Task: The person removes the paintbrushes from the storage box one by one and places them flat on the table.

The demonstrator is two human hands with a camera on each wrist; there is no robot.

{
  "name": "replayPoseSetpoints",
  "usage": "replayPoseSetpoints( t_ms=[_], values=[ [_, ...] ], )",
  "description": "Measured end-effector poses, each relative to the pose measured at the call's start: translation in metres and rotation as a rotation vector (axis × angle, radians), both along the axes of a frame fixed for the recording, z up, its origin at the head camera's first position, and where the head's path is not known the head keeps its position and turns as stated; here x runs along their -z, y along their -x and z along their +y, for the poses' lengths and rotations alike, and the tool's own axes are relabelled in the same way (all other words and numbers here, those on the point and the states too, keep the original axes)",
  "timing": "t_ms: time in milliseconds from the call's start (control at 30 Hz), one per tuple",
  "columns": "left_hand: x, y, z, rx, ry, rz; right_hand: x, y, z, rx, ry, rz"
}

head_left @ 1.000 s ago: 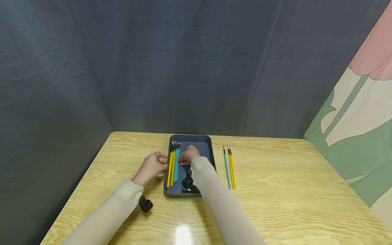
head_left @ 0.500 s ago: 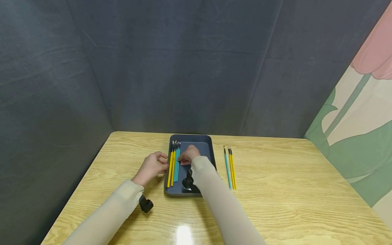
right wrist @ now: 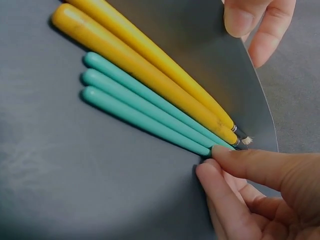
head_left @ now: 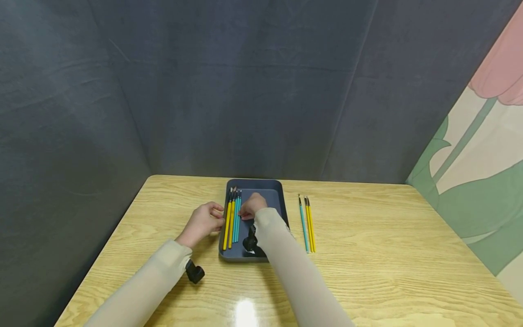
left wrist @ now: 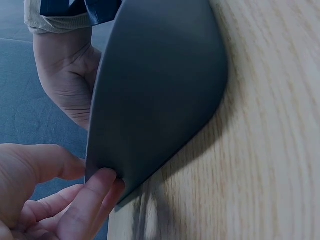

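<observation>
In the head view, a dark grey tray (head_left: 263, 185) holds a row of paintbrushes along its left side. Two yellow paintbrushes (right wrist: 150, 62) lie nearest the wall, and three teal paintbrushes (right wrist: 142, 119) lie beside them, handles toward the person. My left hand (head_left: 203, 221) is at the tray's left wall, pinching the rim with the thumb inside and fingers against the outside. Over the tray, my right hand (head_left: 252, 207) pinches the outermost teal paintbrush between thumb and index finger near its bristle end. The fingers hide that brush's tip in the right wrist view.
Right of the tray, another teal paintbrush (head_left: 303, 225) and two yellow paintbrushes (head_left: 310, 227) lie on the wooden table (head_left: 380, 245). A dark grey curtain (head_left: 253, 100) hangs behind the table and on its left. Floral cloth (head_left: 478, 181) covers the right side.
</observation>
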State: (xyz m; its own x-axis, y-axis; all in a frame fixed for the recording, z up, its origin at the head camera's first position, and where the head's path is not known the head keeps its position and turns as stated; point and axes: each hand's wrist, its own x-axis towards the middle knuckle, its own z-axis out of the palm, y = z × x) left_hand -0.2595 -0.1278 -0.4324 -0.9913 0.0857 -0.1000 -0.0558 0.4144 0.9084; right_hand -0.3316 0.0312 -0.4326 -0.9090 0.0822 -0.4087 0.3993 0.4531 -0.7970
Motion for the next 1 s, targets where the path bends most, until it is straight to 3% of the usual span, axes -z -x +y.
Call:
replayPoseSetpoints(
  t_ms=[367, 1000],
  values=[
    [0.0011, 0.0, 0.0005, 0.0, 0.002, -0.005, -0.0017, -0.0014, -0.0024, -0.046, -0.097, 0.015],
    [0.001, 0.0005, 0.0003, -0.003, 0.012, -0.006, -0.0039, -0.0015, -0.009, -0.05, -0.141, 0.021]
  ],
)
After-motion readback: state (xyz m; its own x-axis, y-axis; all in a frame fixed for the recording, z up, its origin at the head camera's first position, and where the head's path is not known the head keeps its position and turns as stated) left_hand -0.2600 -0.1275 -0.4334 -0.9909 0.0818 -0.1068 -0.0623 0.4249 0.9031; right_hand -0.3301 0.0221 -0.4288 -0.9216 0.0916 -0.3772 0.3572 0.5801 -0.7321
